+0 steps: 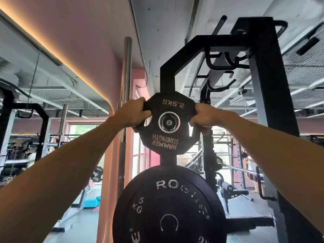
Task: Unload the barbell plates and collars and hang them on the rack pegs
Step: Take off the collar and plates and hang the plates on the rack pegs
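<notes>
A small black 2.5 kg plate (pixel 166 142), its lettering upside down, sits on a chrome peg (pixel 169 122) of the black rack upright (pixel 165 79). My left hand (pixel 134 112) grips the plate's left edge through a grip hole. At the right edge my right hand (pixel 205 118) holds it the same way. The peg's end shows through the plate's centre hole. Just below hangs a larger black 5 kg bumper plate (pixel 168 204) on a lower peg.
A black rack post (pixel 266 102) rises at the right with hooks (pixel 219 64) near its top. Upright barbells (pixel 125 95) stand against the pink wall at the left. Another rack (pixel 40 120) is at far left, and a bench (pixel 233 190) lies at the lower right.
</notes>
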The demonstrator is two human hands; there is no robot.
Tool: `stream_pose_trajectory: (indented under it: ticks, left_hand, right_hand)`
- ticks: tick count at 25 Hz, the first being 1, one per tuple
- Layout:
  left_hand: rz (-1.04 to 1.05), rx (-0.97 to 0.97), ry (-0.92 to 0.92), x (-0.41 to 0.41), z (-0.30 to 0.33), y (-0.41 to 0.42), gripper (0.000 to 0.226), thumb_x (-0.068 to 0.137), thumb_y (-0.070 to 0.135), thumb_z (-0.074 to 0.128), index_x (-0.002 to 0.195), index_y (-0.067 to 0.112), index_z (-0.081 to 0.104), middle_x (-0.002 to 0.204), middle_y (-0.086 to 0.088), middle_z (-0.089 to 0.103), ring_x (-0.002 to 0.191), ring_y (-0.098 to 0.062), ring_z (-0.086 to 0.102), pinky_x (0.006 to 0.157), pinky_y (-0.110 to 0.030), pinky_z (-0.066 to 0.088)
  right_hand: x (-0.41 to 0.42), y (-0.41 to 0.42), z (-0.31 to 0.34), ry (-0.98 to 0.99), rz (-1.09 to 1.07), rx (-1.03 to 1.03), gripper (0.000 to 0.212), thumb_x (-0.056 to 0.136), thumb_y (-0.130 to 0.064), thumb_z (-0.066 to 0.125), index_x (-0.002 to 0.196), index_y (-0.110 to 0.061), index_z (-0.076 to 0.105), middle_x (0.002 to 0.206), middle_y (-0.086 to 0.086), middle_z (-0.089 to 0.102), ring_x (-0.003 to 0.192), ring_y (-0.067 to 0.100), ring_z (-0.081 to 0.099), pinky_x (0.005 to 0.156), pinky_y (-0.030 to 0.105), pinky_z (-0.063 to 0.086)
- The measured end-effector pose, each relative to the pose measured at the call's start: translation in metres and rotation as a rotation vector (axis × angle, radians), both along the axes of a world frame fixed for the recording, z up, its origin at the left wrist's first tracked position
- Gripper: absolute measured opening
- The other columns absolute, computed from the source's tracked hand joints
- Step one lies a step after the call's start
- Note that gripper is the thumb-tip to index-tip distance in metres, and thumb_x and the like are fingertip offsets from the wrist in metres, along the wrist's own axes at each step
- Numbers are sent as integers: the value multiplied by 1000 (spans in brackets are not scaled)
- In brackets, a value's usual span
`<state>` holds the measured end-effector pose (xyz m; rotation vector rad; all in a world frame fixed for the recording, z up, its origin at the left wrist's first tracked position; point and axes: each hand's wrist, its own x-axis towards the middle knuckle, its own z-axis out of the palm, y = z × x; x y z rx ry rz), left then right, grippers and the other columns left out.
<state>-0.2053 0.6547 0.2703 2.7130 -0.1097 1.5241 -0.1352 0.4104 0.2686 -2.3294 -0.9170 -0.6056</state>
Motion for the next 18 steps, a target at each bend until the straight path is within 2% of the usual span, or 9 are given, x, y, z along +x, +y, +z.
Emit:
stream_pose_trajectory:
  ticks: [2,3,5,7,9,12,15,18]
  left_hand:
    - [-2,2,0,24,1,9,21,92,28,55,95,9,48,82,-11,57,79,-29,57,72,-35,42]
    - [-7,-1,2,37,0,13,21,92,28,55,96,9,48,82,-11,58,79,-30,57,74,-36,42]
    - [-18,-4,15,64,-2,22,21,93,27,53,99,9,45,83,-12,58,80,-32,59,71,-37,44]
    - [-37,4,45,88,-7,30,20,96,28,50,104,13,38,81,-11,60,76,-33,62,67,-38,48]
    - [-20,19,32,112,-11,39,24,98,33,43,111,17,32,83,-10,62,73,-32,63,67,-40,51]
    - [46,88,-52,149,-18,53,30,97,41,37,118,20,30,103,-8,52,82,-31,59,74,-47,52]
    - [104,198,-118,181,-22,66,41,92,45,27,115,13,39,109,-9,43,95,-29,47,74,-51,52]
    - [112,186,-213,202,-21,74,44,86,46,25,110,13,41,105,-10,45,93,-30,45,74,-50,49]
  right_hand:
    - [23,9,2,-4,-17,7,10,81,2,57,85,11,57,46,18,59,35,27,56,39,26,46]
    - [37,13,2,-8,-22,13,16,81,2,57,92,12,54,48,18,59,37,28,57,40,28,46]
    - [64,24,1,-21,-38,22,30,83,-2,58,107,10,44,70,25,62,57,35,64,48,39,52]
    - [89,33,-5,-63,-76,16,39,87,-9,58,113,-1,30,97,27,60,89,41,64,73,48,53]
    - [115,42,-11,-118,-92,17,47,89,-13,56,121,-6,22,113,26,52,102,41,58,85,48,49]
    - [149,55,-17,-214,-145,32,63,85,-19,57,136,-10,20,131,16,32,121,37,43,101,49,41]
    - [167,64,-15,-260,-209,10,70,82,-21,57,141,-13,21,134,13,30,127,34,36,104,49,36]
    - [178,67,-11,-272,-215,-11,77,80,-21,61,144,-16,19,136,12,30,129,33,33,105,48,34]
